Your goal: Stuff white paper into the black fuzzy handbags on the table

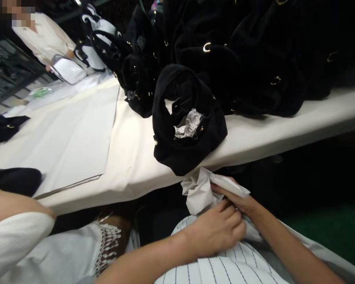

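Observation:
Both my hands hold a crumpled wad of white paper just below the table's front edge. My left hand is curled closed on its lower part. My right hand grips the same paper from the right, fingers partly hidden under it. Directly above, an open black bag stands at the edge of the white table, with crumpled white paper inside it.
A heap of black bags with gold rings fills the back of the table. Large white paper sheets lie at left. Another person's arm rests at the lower left; a person in white sits at the far left.

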Action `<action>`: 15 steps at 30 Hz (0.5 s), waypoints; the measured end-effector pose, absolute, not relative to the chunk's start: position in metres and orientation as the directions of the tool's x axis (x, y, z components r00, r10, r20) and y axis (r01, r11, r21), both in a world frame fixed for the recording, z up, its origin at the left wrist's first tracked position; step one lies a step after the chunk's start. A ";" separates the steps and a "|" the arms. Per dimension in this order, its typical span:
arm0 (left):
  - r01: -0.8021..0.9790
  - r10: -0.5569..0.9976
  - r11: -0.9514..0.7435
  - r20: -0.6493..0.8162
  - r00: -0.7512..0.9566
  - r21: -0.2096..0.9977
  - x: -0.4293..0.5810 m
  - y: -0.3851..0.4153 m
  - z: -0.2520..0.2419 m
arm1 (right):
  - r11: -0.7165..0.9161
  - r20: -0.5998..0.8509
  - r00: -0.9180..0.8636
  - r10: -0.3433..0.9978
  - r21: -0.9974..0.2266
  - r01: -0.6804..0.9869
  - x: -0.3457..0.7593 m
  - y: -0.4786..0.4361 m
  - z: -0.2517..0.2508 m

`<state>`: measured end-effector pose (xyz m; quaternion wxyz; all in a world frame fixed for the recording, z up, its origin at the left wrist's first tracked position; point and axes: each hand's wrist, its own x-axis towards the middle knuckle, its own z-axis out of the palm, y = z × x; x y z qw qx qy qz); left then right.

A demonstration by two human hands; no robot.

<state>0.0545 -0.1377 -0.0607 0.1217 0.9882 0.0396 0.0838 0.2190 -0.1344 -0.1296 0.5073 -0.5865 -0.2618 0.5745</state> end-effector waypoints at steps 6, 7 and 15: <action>0.371 0.915 -0.333 0.202 0.349 0.867 -0.007 -0.133 -0.084 | -0.148 -0.223 0.208 0.952 -0.934 -0.324 0.235 -0.142 -0.097; 0.296 0.942 -0.148 0.044 0.333 0.944 -0.008 -0.134 -0.089 | -0.134 -0.198 0.188 0.962 -0.942 -0.308 0.231 -0.142 -0.090; 0.234 0.896 0.085 -0.177 0.407 0.969 0.006 -0.127 -0.074 | -0.215 -0.188 -0.352 0.917 -0.976 -0.038 0.208 -0.148 -0.049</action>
